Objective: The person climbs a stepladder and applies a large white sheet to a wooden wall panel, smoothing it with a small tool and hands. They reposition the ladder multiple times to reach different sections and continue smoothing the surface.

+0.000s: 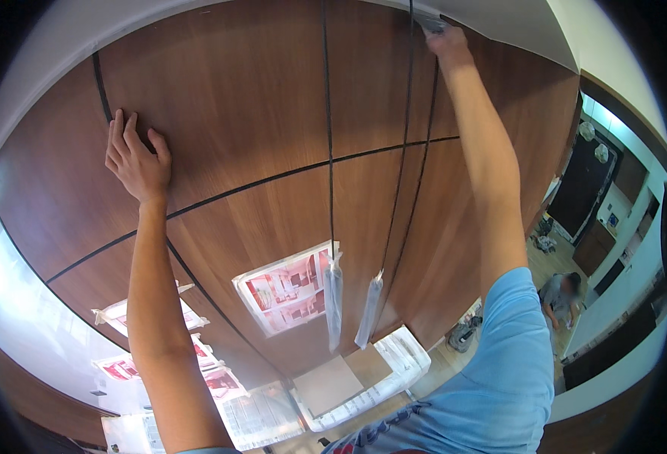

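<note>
A wall of brown wood-grain panels (235, 83), crossed by dark seams, rises in front of me. My left hand (138, 155) rests against the upper left panel with its fingers spread, close to a dark vertical seam. High at the top right, my right hand (450, 47) closes on a flat greyish piece (429, 23) at the line where the panels meet the white ceiling edge. That piece is small and partly covered by the fingers, so its exact kind is unclear.
Two plastic-wrapped handles (334, 303) hang on the lower panels beside a taped printed sheet (292, 287). Below lie papers and boards (341, 390). At right another person (561, 299) crouches on the floor near a dark door (582, 185). Shoes (464, 334) lie by the panels.
</note>
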`<state>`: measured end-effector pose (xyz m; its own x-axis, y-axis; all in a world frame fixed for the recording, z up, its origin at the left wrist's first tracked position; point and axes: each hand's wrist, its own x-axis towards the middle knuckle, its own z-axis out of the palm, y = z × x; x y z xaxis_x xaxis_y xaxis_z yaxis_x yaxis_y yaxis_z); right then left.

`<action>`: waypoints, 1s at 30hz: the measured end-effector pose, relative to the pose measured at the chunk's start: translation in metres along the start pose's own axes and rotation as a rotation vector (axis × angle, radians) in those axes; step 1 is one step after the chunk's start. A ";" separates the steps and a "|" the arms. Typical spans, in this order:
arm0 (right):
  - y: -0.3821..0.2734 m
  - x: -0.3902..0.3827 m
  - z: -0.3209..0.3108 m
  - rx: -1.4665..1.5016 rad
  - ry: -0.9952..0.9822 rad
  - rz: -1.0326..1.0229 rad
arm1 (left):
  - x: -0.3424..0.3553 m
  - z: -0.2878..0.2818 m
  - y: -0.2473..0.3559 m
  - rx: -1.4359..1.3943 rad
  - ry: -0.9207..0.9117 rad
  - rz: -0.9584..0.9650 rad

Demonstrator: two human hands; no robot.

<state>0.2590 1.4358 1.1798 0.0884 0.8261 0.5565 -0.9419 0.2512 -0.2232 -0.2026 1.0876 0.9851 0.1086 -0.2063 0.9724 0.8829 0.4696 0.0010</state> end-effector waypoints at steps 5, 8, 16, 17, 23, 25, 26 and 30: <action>0.003 0.043 0.032 -0.018 -0.193 0.049 | -0.001 0.000 -0.001 -0.029 -0.013 -0.004; 0.038 0.037 0.053 0.037 -0.213 0.143 | -0.002 0.001 -0.001 -0.050 -0.012 -0.010; 0.028 -0.069 0.035 -0.134 -0.569 0.252 | 0.000 -0.002 -0.002 -0.027 -0.019 -0.016; 0.020 -0.089 0.019 -0.242 -0.500 0.148 | 0.000 -0.002 -0.001 -0.032 -0.015 -0.016; -0.057 -0.173 -0.114 -0.387 0.027 0.227 | 0.001 -0.005 0.000 -0.041 -0.018 -0.004; -0.087 -0.210 -0.175 -0.444 0.145 0.212 | 0.001 -0.005 0.001 -0.050 -0.008 0.002; -0.101 -0.236 -0.208 -0.469 0.152 0.195 | 0.001 -0.005 0.001 -0.056 -0.001 0.007; -0.154 -0.384 -0.335 -0.443 0.230 0.311 | 0.001 -0.004 0.001 -0.076 -0.004 0.002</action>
<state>0.4785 1.2491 0.7328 -0.0557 0.9705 0.2345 -0.7136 0.1255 -0.6892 -0.1995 1.0849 0.9852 0.1091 -0.2022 0.9733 0.9149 0.4032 -0.0188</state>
